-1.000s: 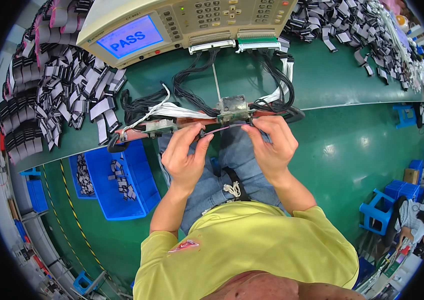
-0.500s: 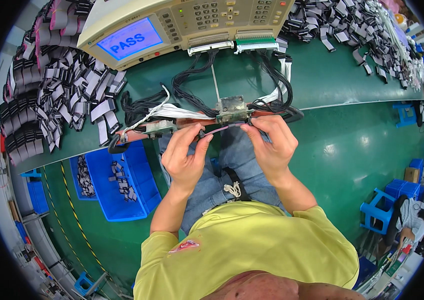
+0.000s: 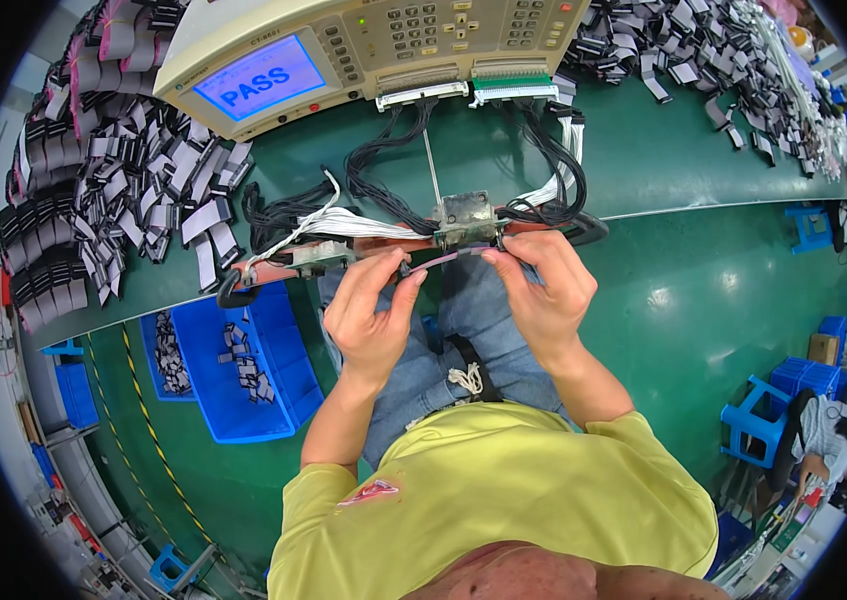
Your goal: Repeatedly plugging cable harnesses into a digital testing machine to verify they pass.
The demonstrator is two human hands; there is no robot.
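Note:
A short ribbon cable [image 3: 436,262], seen nearly edge-on with dark connector ends, stretches between my two hands at the bench's front edge. My left hand [image 3: 372,312] is closed, pinching its left end between thumb and fingers. With thumb and fingers together, my right hand [image 3: 546,285] holds the other end, close against the test fixture [image 3: 466,220]. Whether that connector sits in the fixture is hidden by my fingers. Black and white wires [image 3: 384,226] run from the fixture area to a tester [image 3: 374,50], whose screen [image 3: 262,82] is lit blue.
Ribbon cables [image 3: 159,190] lie heaped on the bench's left, and another pile [image 3: 689,60] covers the back right. Below the bench at left stands a blue bin [image 3: 289,350] holding cables. A blue stool [image 3: 754,425] and other people are at the right.

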